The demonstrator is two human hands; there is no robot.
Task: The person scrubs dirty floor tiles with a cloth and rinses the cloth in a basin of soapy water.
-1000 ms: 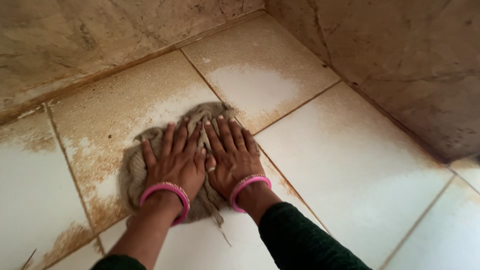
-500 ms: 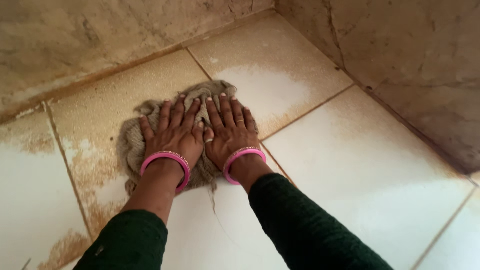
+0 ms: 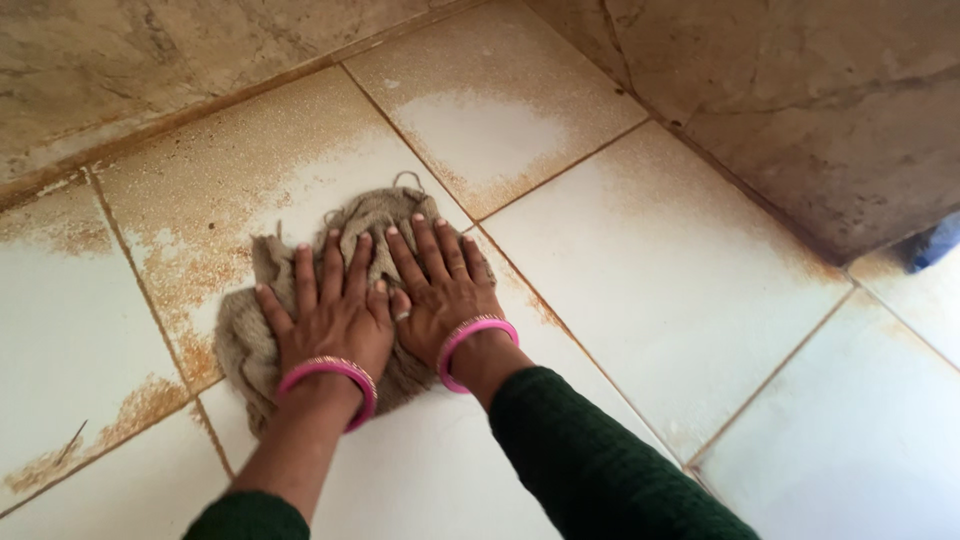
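- Two hands lie flat, side by side, on a crumpled grey-brown cloth (image 3: 370,250): the left hand (image 3: 330,315) on its middle, the right hand (image 3: 440,285) on its right part, thumbs nearly touching.
- Neither hand grips anything; all fingers are stretched out and spread, palms pressing the cloth down onto the floor.
- Each wrist wears a pink bangle (image 3: 330,378); dark green sleeves cover the forearms, the left one pushed up higher.
- That cloth sits on the tiled floor (image 3: 800,460), across a grout line (image 3: 560,330), near the far corner where two stained stone walls (image 3: 800,110) meet.
- Done, as far as I can judge: the tiles on the near side and to the right of the hands look pale and mostly wiped, and a pale patch (image 3: 480,130) shows on the far tile towards the corner.
- Left, by my reading: a brown, gritty film (image 3: 250,150) covers the tile beyond the cloth along the far wall, and rings the pale patch.
- More brown streaks (image 3: 130,405) lie along the grout line at the floor's left edge, so that side looks only partly cleaned.
- A blue object (image 3: 935,245) shows at the right edge by the wall's foot; what it is cannot be told.
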